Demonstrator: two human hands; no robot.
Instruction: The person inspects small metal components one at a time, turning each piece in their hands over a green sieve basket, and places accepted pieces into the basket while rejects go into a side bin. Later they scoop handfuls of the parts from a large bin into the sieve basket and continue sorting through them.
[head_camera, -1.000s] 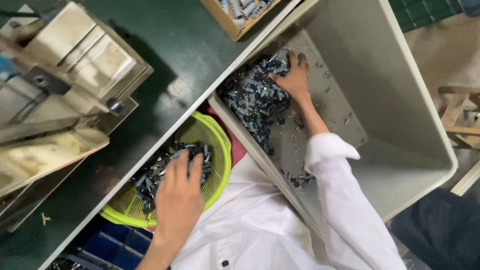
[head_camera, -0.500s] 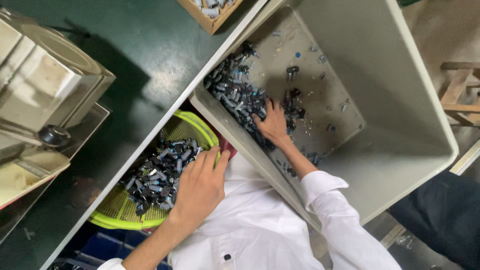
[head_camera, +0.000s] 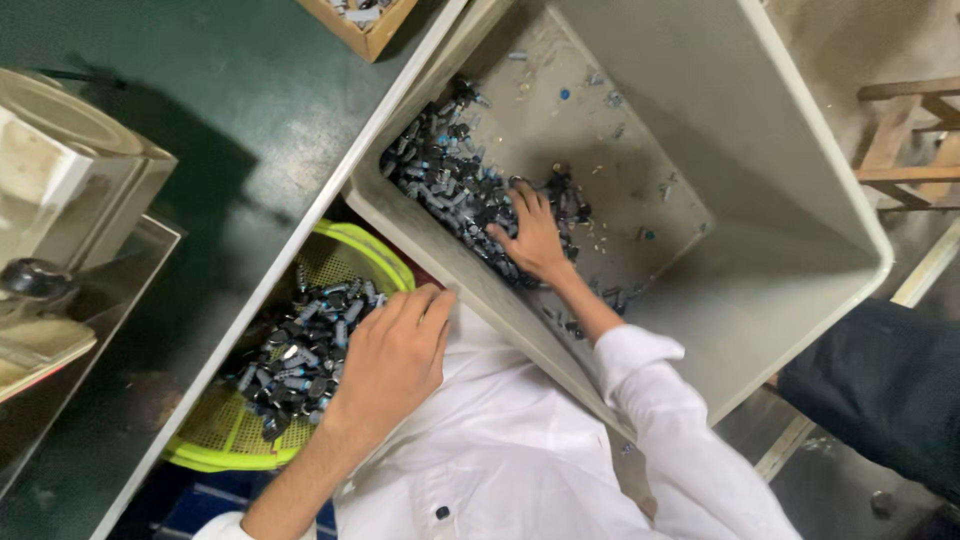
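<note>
My right hand (head_camera: 532, 238) reaches down into a large grey plastic tub (head_camera: 800, 200) and lies with fingers spread on a heap of small dark and blue-grey parts (head_camera: 440, 175) at the tub's near-left corner. My left hand (head_camera: 392, 357) rests palm down on the edge of a yellow-green mesh basket (head_camera: 225, 435) that holds more of the same small parts (head_camera: 295, 355). Whether either hand grips any parts is hidden under the palms. Both forearms come out of white sleeves.
A green worktable (head_camera: 250, 120) with a white edge runs along the left, with a metal machine (head_camera: 60, 190) on it and a cardboard box (head_camera: 365, 20) of parts at the top. A wooden stool (head_camera: 905, 140) stands right. Another person's dark-clothed leg (head_camera: 880, 390) is at lower right.
My right hand has slid back from the tub's far part toward its near-left corner, over the heap. My left hand has shifted from the basket's middle to its right edge.
</note>
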